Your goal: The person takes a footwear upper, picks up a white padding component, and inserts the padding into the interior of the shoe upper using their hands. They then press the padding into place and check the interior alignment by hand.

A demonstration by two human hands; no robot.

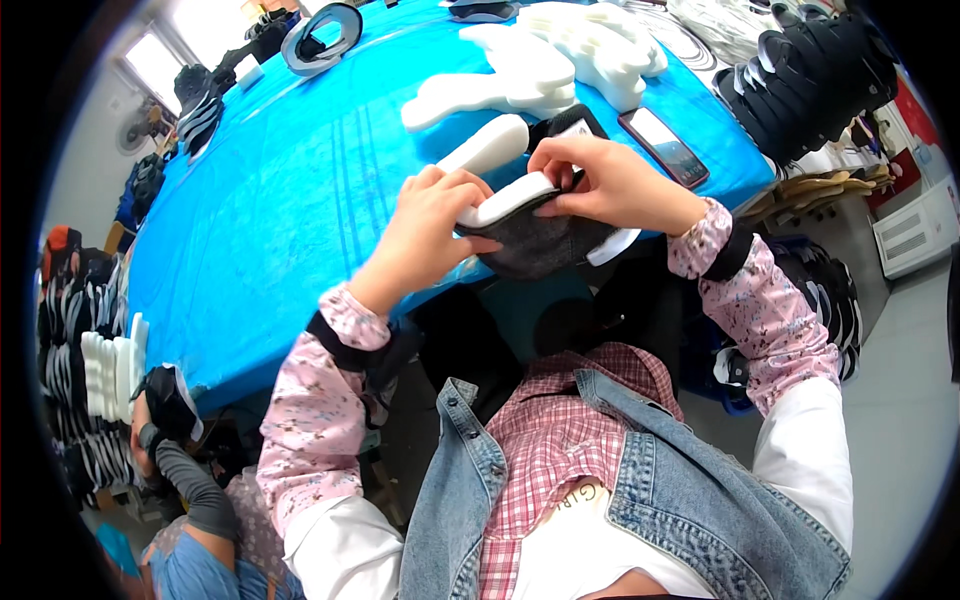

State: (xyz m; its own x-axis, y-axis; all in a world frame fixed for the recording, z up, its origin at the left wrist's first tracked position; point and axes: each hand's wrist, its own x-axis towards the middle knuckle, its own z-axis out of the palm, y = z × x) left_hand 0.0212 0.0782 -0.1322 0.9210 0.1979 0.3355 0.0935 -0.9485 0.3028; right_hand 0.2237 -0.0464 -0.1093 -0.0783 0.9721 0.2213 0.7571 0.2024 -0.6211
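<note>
Both my hands grip a dark grey fabric shoe upper at the near edge of the blue-covered table. A white foam insole shows along its top edge. My left hand is closed on the left end, its thumb against the dark cloth and its fingers at the white foam. On the other side, my right hand pinches the rim between thumb and fingers. A loose white foam insole lies just beyond. Partly hidden behind my right hand is a black piece with a white label.
More white foam insoles are heaped farther back on the blue table cover. A phone lies to the right. Black shoe parts are stacked at the far right. At lower left, a co-worker's hand is by a dark shoe.
</note>
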